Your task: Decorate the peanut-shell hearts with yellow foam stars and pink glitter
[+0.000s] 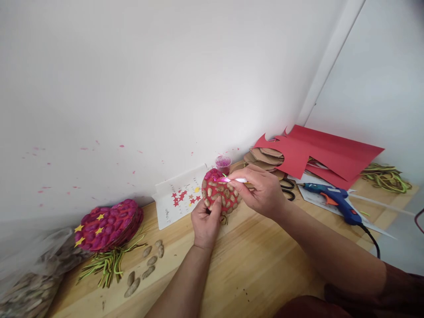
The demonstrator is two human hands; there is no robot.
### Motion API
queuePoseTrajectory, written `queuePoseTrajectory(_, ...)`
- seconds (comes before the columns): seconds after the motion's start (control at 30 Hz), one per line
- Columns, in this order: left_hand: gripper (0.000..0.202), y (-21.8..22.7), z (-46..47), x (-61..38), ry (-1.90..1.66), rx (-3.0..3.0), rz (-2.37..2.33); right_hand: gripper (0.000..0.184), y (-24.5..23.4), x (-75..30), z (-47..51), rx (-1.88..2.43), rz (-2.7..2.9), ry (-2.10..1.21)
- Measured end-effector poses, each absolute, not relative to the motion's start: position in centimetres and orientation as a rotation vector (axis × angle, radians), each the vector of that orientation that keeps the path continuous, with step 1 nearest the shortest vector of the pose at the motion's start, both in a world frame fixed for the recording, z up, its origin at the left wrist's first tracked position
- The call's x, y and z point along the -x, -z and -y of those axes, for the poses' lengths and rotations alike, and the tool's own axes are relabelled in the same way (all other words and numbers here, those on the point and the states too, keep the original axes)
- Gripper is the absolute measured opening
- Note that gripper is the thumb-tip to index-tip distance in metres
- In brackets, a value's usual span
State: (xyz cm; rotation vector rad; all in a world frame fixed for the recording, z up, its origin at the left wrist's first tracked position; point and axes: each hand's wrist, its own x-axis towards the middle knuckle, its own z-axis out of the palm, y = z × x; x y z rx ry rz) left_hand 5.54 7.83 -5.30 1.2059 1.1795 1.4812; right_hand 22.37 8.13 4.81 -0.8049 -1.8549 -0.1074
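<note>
A round red disc studded with tan, unshelled peanuts (228,204) is held above the wooden table (265,256) at the centre of the frame; its upper edge is coated in magenta paint, while the peanuts below are left bare. The disc is gripped at its lower edge by the left hand (206,225), the thumb being laid across its face. A slim white applicator with a magenta-stained tip (241,180) is pinched in the fingers of the right hand (261,190), the tip being directed at the painted edge. A clear cup of magenta paint (223,164) is seen just behind the disc. Red and yellow stars are scattered on a white sheet (164,217) left of centre. At lower left, a stack of magenta-painted discs (109,227) is topped with yellow stars; at right, a blue glue gun (344,203) is placed near cut red paper (331,148).
</note>
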Motion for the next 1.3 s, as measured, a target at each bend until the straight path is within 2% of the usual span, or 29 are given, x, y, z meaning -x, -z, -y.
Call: queuePoseTrajectory(1.3, 0.047, 4.96, -7.88, -5.63, -1.439, -0.998, -1.11, 0.013, -4.6, -22.63, -8.45, 0.794, 1.902, 0.145)
